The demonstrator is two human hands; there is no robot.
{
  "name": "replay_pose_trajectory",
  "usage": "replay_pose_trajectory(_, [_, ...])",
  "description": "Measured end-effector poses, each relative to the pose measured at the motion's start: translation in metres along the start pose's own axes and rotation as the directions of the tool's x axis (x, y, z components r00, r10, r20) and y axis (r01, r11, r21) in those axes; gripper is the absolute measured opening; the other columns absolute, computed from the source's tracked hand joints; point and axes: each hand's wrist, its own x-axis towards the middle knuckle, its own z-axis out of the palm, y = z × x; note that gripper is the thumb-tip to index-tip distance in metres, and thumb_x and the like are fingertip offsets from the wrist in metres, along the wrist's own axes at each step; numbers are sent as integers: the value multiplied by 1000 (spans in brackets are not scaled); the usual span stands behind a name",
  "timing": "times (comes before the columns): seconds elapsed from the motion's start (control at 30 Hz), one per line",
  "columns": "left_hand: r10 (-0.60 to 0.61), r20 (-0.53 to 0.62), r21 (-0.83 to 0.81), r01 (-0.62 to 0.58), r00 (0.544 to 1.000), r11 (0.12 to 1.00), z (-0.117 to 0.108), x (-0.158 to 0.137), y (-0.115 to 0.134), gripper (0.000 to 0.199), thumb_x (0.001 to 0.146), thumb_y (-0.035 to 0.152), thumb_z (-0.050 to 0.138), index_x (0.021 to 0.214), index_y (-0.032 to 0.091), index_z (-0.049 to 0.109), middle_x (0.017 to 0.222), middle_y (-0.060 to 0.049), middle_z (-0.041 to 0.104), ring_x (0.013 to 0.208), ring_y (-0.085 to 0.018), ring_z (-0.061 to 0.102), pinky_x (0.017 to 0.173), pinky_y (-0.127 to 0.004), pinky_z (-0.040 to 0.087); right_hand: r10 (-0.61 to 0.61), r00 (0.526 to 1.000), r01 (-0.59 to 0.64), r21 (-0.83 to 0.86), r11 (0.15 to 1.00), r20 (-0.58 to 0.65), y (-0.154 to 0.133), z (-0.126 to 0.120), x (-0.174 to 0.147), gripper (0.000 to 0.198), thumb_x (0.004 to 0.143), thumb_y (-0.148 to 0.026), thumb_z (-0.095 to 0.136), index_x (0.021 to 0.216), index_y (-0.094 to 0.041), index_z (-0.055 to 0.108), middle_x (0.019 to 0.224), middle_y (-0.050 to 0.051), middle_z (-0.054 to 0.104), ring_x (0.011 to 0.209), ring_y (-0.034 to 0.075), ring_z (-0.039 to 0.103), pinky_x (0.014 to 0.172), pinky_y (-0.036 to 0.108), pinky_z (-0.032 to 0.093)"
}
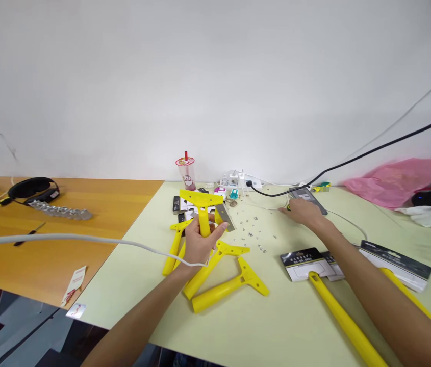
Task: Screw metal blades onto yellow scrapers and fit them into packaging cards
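Near the middle of the frame, the left hand is closed around the handle of a yellow scraper, holding it upright with its wide head on top. A small grey blade sits against the thumb side of that hand, just right of the handle. Below the hand, more yellow scrapers lie in a loose pile on the pale green table.

To the right of centre, the right hand reaches far across the table and rests palm down, fingers loosely spread, beside a dark flat packet; whether it grips anything cannot be told. Small metal screws lie scattered between the two hands. A cup with a red straw stands at the back by the wall.
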Motion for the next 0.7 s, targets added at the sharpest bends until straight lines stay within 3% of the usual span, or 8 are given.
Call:
replay_pose_trajectory(0.13, [-86,142,-11,88,986,996,-2,-1,2,51,75,52,95,98,17,64,49,9,53,39,-7,42,43,-20,35,-29,1000,29,-18,999,1,-6,-6,0,51,112,-53,51,127,-9,72,140,26,66,126,38,71,99,48,56])
replay_pose_trajectory(0.27, [-174,295,-44,196,939,980,-2,-1,5,45,82,48,91,99,18,62,46,10,50,39,-6,39,46,-20,33,-36,999,36,-34,999,-6,-15,-8,-4,50,112,-52,53,131,-9,70,139,26,66,128,38,69,100,46,54])
replay_pose_trajectory(0.5, [-286,389,-141,363,876,921,0,0,9,41,83,40,92,98,19,60,48,12,44,41,-5,33,44,-19,29,63,997,-62,-31,998,39,-11,1,-1,47,110,-48,56,127,-9,75,131,28,72,128,39,70,102,47,53])
replay_pose_trajectory(0.6, [-393,448,-245,533,803,810,1,2,13,43,79,33,95,93,19,57,56,12,45,43,-3,32,43,-17,30,64,997,-62,-26,998,50,-7,2,0,53,110,-54,55,129,-9,74,136,29,70,127,40,70,101,47,54])
replay_pose_trajectory(0.7, [-516,559,-281,734,649,618,6,10,17,37,81,26,92,87,16,57,63,10,45,44,-1,32,40,-14,29,51,998,-50,-30,998,40,-7,-1,0,58,111,-57,49,135,-8,71,139,28,68,126,39,71,99,46,54])
